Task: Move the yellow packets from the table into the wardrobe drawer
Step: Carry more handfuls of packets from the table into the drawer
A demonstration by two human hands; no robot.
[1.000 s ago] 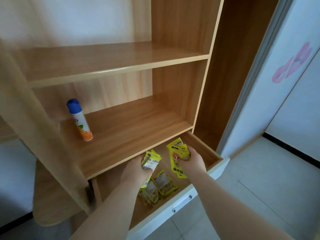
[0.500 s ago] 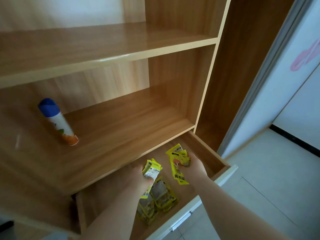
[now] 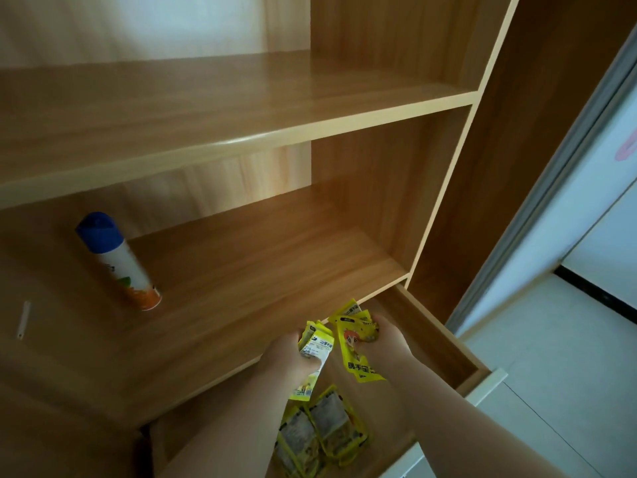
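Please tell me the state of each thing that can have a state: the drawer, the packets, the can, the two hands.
drawer: pulled open.
packets in drawer: lying flat on its floor.
left hand: grip closed on a packet, above the drawer.
right hand: grip closed on packets, above the drawer.
spray can: upright on the shelf, cap on.

Open drawer [image 3: 444, 343] sits below the lower shelf [image 3: 262, 270]. Spray can [image 3: 119, 262] stands on that shelf, far left. Packets [image 3: 320, 431] lie in the drawer; above them, left hand [image 3: 293, 357] and right hand [image 3: 387, 343], each gripping packets.
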